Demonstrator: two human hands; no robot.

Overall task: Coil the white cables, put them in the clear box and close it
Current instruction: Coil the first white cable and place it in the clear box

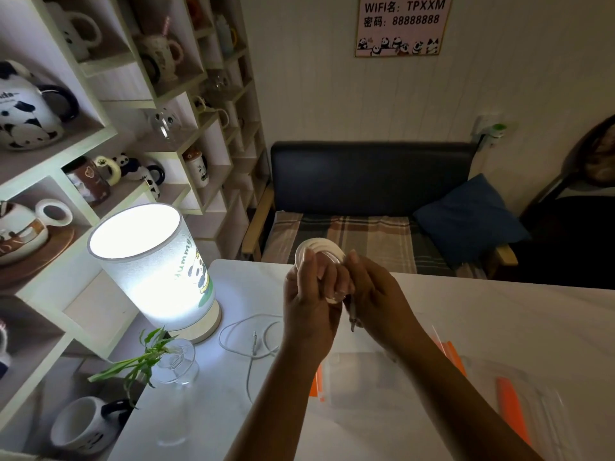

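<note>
A coiled white cable (320, 246) is held up above the white table (499, 314), its loops showing over my fingers. My left hand (311, 304) grips the coil from the left. My right hand (372, 302) pinches the coil's right side, and the cable's plug end (352, 319) hangs below it. A second white cable (248, 337) lies loose on the table, left of my left wrist. The clear box (359, 371) with orange clasps (514, 410) lies on the table under my forearms, partly hidden; its lid state is unclear.
A lit cylindrical lamp (156, 264) stands at the table's left edge, a glass vase with a green sprig (173, 364) beside it. Shelves of mugs (100, 128) fill the left. A dark sofa (372, 194) with a blue cushion stands behind the table.
</note>
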